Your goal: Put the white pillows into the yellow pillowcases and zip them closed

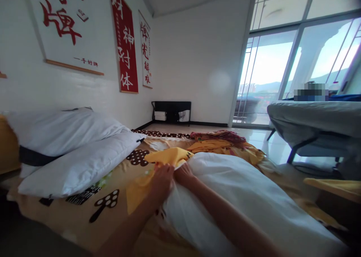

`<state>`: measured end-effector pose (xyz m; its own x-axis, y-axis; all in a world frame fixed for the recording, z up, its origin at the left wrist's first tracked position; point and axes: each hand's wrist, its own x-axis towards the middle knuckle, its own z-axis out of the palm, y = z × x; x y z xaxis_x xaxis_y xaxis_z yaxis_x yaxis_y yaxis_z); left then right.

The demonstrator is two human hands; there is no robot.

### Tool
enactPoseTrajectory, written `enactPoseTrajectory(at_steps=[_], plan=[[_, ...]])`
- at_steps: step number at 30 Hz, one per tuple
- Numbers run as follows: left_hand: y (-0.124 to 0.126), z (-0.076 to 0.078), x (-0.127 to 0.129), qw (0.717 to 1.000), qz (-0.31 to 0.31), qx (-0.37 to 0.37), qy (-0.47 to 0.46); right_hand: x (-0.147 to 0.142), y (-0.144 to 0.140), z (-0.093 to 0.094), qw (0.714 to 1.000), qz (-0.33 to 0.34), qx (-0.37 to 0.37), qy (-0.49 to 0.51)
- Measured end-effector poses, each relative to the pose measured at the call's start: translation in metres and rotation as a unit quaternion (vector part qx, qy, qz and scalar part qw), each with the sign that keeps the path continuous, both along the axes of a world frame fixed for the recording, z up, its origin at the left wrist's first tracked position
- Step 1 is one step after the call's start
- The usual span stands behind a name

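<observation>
At the middle of the bed, my left hand (164, 177) is closed on the edge of a yellow duvet cover (169, 156), which is bunched up above the fingers. Right beside it, my right hand (184, 173) is bent in at the wrist and closed at the corner of a white quilt (225, 178). Its fingertips are partly hidden under the yellow fabric. The puffy quilt spreads from my hands to the right and down under my right forearm. Beneath lies a beige bed sheet (113, 181) with brown mushroom prints.
Two white pillows (81, 163) are stacked on the left by the wall. Crumpled patterned cloth (217, 138) lies at the bed's far edge. A low black rack (171, 108) stands in the far corner, and a grey-covered raised surface (318, 116) is on the right near the windows.
</observation>
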<state>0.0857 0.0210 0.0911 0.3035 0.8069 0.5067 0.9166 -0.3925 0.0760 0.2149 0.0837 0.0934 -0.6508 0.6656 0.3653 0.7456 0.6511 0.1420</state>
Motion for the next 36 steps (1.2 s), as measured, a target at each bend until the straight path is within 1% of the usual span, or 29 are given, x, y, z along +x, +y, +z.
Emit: enactPoseTrajectory(at_steps=[1,2,4,6,8,9,10,12,14,16,18,21,23,24,25,26,27,28,29,30,31,32,33,34,35,36], plan=[[0.004,-0.007,-0.011,0.999,0.030,-0.010,-0.021,0.006,-0.002,0.001,1.000,-0.009,-0.007,-0.003],[0.007,-0.014,-0.023,0.997,0.061,-0.036,-0.040,0.014,-0.007,0.001,1.000,-0.014,-0.016,-0.003],[0.009,-0.026,-0.044,0.986,0.108,-0.111,-0.066,0.036,-0.025,0.004,0.999,0.001,-0.036,-0.002],[0.007,-0.036,-0.060,0.975,0.128,-0.165,-0.070,0.064,-0.054,0.005,0.997,0.038,-0.064,-0.003],[0.003,-0.043,-0.069,0.972,0.136,-0.180,-0.072,0.093,-0.089,0.001,0.994,0.062,-0.091,-0.005],[0.001,-0.045,-0.071,0.970,0.138,-0.184,-0.075,0.106,-0.107,-0.003,0.994,0.067,-0.090,-0.005],[0.000,-0.047,-0.071,0.969,0.140,-0.189,-0.079,0.116,-0.123,-0.010,0.995,0.065,-0.078,-0.008],[-0.002,-0.047,-0.065,0.967,0.141,-0.194,-0.088,0.129,-0.148,-0.028,0.998,0.053,-0.018,-0.018],[-0.005,-0.043,-0.055,0.967,0.132,-0.193,-0.098,0.134,-0.157,-0.046,0.997,0.025,0.060,-0.030],[-0.011,-0.032,-0.044,0.970,0.115,-0.187,-0.107,0.133,-0.148,-0.057,0.993,-0.004,0.113,-0.038],[-0.020,-0.011,-0.036,0.973,0.091,-0.177,-0.118,0.127,-0.128,-0.055,0.992,-0.018,0.124,-0.034],[-0.033,0.033,-0.033,0.975,0.055,-0.155,-0.150,0.109,-0.096,-0.034,0.994,-0.017,0.110,-0.004],[-0.035,0.060,-0.037,0.975,0.037,-0.115,-0.186,0.089,-0.084,-0.019,0.994,0.001,0.108,0.026],[-0.034,0.069,-0.041,0.976,0.043,-0.082,-0.195,0.079,-0.082,-0.014,0.994,0.017,0.104,0.036],[-0.032,0.074,-0.045,0.979,0.060,-0.041,-0.191,0.070,-0.081,-0.011,0.994,0.039,0.096,0.041],[-0.031,0.075,-0.049,0.981,0.088,0.005,-0.171,0.061,-0.081,-0.010,0.994,0.064,0.083,0.038],[-0.031,0.071,-0.052,0.982,0.117,0.049,-0.137,0.055,-0.082,-0.010,0.994,0.088,0.065,0.029],[-0.033,0.062,-0.055,0.983,0.133,0.084,-0.096,0.050,-0.082,-0.011,0.993,0.107,0.044,0.019],[-0.037,0.051,-0.056,0.986,0.122,0.104,-0.051,0.047,-0.082,-0.013,0.993,0.119,0.024,0.011],[-0.044,0.039,-0.055,0.991,0.080,0.104,-0.001,0.046,-0.080,-0.014,0.993,0.121,0.007,0.009],[-0.052,0.026,-0.054,0.995,0.016,0.082,0.052,0.047,-0.078,-0.014,0.993,0.114,-0.006,0.012],[-0.061,0.015,-0.053,0.992,-0.055,0.052,0.101,0.048,-0.076,-0.014,0.994,0.104,-0.017,0.016],[-0.070,0.005,-0.051,0.984,-0.109,0.022,0.140,0.049,-0.074,-0.013,0.995,0.094,-0.027,0.018],[-0.077,-0.001,-0.049,0.976,-0.142,-0.001,0.167,0.050,-0.073,-0.011,0.995,0.088,-0.034,0.016],[-0.083,-0.004,-0.047,0.972,-0.150,-0.016,0.183,0.050,-0.072,-0.009,0.995,0.086,-0.039,0.011],[-0.086,-0.004,-0.045,0.971,-0.138,-0.026,0.191,0.050,-0.072,-0.007,0.995,0.087,-0.042,0.005]])
